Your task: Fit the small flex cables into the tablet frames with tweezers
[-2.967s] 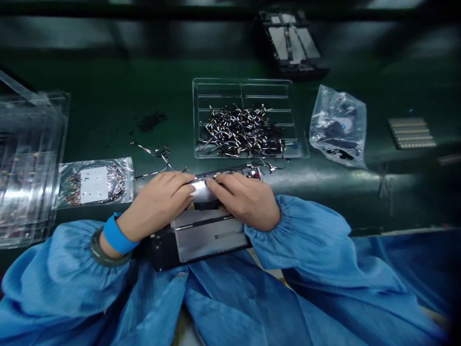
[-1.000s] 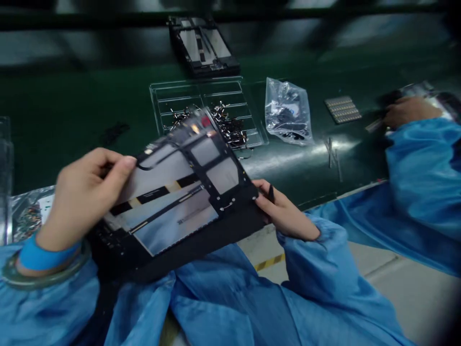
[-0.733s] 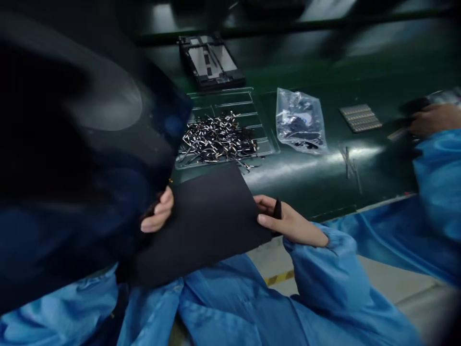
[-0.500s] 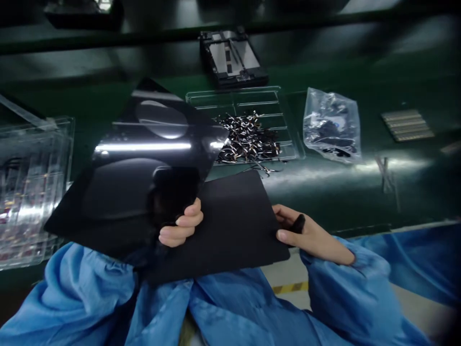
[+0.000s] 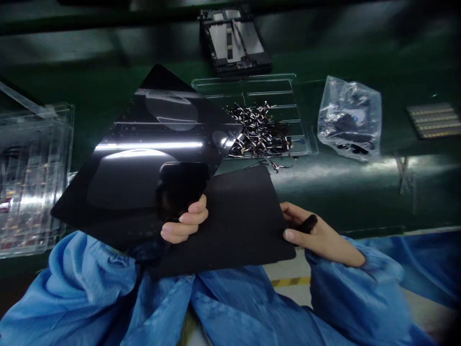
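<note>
My left hand (image 5: 185, 223) is closed, with its fingers curled over the lower right edge of a glossy black sheet (image 5: 126, 187). The sheet is tilted and reflects a bright strip of light and a dark rounded shape. Beneath and to the right of it lies a matte black sheet (image 5: 245, 216), partly hidden by the glossy one. My right hand (image 5: 309, 235) pinches the matte sheet's right edge between thumb and fingers. A short black object (image 5: 309, 223) sticks out between that thumb and the fingers; its kind cannot be made out.
Behind the sheets, a clear plastic tray (image 5: 298, 120) holds a heap of small black and metallic strips (image 5: 257, 132). A black fixture (image 5: 236, 41) stands farther back. To the right are a plastic bag (image 5: 349, 117) and a ridged plate (image 5: 434, 120). Stacked clear trays (image 5: 36, 178) are at left.
The view has shifted, so the bench things appear farther right and slightly higher. Both hands keep their grip, and the glossy sheet's tilt looks slightly different.
</note>
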{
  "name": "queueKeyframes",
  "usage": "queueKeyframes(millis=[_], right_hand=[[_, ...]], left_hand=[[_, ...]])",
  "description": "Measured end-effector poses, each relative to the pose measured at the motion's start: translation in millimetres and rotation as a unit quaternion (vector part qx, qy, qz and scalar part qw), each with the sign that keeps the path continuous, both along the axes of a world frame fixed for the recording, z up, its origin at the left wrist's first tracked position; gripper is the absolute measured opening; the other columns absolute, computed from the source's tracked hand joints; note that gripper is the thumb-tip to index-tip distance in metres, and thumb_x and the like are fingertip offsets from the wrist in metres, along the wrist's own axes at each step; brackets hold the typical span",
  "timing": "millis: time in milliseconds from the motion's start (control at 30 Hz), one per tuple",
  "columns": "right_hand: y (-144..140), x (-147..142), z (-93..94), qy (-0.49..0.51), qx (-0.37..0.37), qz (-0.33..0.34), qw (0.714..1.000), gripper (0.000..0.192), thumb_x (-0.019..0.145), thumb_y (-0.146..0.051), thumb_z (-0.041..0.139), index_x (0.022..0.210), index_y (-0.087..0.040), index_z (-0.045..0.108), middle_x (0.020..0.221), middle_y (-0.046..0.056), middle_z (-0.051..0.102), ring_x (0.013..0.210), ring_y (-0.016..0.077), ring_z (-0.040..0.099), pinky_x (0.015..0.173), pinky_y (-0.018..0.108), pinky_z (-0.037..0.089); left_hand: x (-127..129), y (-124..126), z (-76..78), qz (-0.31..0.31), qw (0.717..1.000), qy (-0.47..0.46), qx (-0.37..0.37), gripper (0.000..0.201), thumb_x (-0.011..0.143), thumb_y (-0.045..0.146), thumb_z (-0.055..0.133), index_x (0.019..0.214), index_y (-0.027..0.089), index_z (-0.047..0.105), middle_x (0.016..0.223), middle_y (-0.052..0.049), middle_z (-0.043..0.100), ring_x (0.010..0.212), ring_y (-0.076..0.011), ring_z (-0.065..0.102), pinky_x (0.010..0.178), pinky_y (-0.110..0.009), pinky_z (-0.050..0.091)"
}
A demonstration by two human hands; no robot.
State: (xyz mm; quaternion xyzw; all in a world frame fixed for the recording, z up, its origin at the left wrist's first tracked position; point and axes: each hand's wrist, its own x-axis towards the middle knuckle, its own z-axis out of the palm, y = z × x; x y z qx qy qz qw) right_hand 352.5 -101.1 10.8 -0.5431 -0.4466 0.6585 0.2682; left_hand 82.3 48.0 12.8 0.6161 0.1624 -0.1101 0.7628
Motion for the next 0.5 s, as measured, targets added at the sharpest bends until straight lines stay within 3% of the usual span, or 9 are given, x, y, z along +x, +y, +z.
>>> queueKeyframes(millis=[133,333,433,500], right_hand=[[-2.1,2.3,-3.3,0.009,0.014,0.024,1.0,0.046,0.079,-0.054,0.062,0.111,-0.02,0.057,0.098,0.009,0.067,0.08,0.017,0.065,0.072,0.027,0.053],[-1.9,3.5,-2.4,-0.034,0.034,0.03,0.998,0.048,0.08,-0.059,0.059,0.107,-0.019,0.06,0.09,0.008,0.069,0.076,0.0177,0.066,0.066,0.027,0.053],[2.7,-0.5,0.7,-0.188,0.079,-0.021,0.979,0.041,0.079,-0.058,0.059,0.092,-0.02,0.065,0.075,0.005,0.068,0.067,0.0186,0.064,0.059,0.028,0.051],[8.5,-10.7,5.8,-0.314,0.165,-0.1,0.93,0.03,0.079,-0.051,0.062,0.081,-0.021,0.066,0.07,0.004,0.067,0.064,0.0184,0.062,0.058,0.029,0.048]], left_hand=[[4.4,-2.8,-6.0,0.004,0.998,-0.027,-0.061,0.067,0.071,0.085,0.015,0.046,0.024,0.024,0.031,0.002,0.031,0.02,-0.0139,0.031,0.027,-0.034,0.033],[4.8,-3.7,-8.8,-0.011,0.996,-0.044,-0.075,0.065,0.074,0.083,0.014,0.048,0.024,0.024,0.029,0.002,0.029,0.018,-0.0137,0.03,0.026,-0.033,0.033],[5.1,-2.5,-2.5,-0.011,0.998,-0.052,-0.028,0.067,0.073,0.085,0.009,0.048,0.024,0.023,0.029,0.002,0.03,0.018,-0.0134,0.031,0.025,-0.033,0.032],[4.0,-1.3,1.8,-0.003,0.998,-0.059,0.03,0.069,0.072,0.086,0.009,0.047,0.023,0.023,0.03,0.002,0.033,0.019,-0.013,0.032,0.026,-0.032,0.033]])
